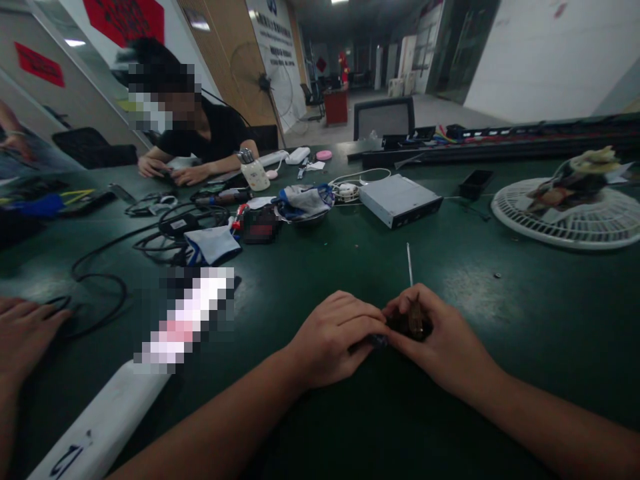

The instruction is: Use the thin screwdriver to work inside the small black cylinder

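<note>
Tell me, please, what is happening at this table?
A person holds a small dark object between the left hand and right hand, with a thin metal shaft rising beside it. Across the green table, a co-worker works on something small. Cables, a flat metal box and a white fan guard lie around.

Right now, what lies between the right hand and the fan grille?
Head view: a small metal piece on the green tabletop between the right hand and fan grille.

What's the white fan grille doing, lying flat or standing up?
Lying flat: the round white fan grille rests on the green tabletop, with a crumpled bundle on it.
</note>
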Motion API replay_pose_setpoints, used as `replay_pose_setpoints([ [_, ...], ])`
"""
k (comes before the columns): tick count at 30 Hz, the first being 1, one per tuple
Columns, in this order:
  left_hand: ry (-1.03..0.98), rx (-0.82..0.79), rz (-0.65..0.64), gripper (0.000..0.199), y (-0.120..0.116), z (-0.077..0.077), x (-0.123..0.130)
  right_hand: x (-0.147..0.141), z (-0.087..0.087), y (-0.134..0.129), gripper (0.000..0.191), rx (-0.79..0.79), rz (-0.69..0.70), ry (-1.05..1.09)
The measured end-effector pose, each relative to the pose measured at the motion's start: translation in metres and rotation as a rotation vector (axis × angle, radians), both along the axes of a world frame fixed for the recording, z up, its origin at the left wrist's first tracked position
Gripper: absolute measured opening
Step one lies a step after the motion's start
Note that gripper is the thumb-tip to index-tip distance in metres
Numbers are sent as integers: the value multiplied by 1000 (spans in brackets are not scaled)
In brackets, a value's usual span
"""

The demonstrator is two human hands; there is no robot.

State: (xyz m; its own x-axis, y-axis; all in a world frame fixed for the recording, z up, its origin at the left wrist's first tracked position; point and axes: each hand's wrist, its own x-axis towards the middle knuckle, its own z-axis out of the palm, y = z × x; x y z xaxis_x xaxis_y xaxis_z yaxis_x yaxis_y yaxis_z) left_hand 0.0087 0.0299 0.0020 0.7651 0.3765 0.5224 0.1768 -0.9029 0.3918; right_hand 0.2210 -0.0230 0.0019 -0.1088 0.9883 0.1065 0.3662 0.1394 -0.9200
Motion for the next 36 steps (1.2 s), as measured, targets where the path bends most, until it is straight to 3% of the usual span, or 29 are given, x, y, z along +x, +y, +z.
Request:
replay_pose_setpoints([
  [3,-40,-8,72,24,0,-1,0,-1,2,-2,25,28,9,8],
  [8,-127,-68,325,32,1,-1,0,3,1,-5,13,113,-39,79],
  [14,-166,-159,552,32,3,0,1,10,-3,-11,37,360,86,193],
  [18,-181,-152,530,33,3,-1,0,11,-1,-10,45,423,211,218],
  [22,-179,-114,406,35,2,-1,0,10,2,-8,34,423,277,172],
  [29,-177,-61,383,31,1,0,0,8,5,-8,25,370,174,17],
  [36,-85,-64,324,35,3,0,-1,10,4,-9,26,378,283,118],
])
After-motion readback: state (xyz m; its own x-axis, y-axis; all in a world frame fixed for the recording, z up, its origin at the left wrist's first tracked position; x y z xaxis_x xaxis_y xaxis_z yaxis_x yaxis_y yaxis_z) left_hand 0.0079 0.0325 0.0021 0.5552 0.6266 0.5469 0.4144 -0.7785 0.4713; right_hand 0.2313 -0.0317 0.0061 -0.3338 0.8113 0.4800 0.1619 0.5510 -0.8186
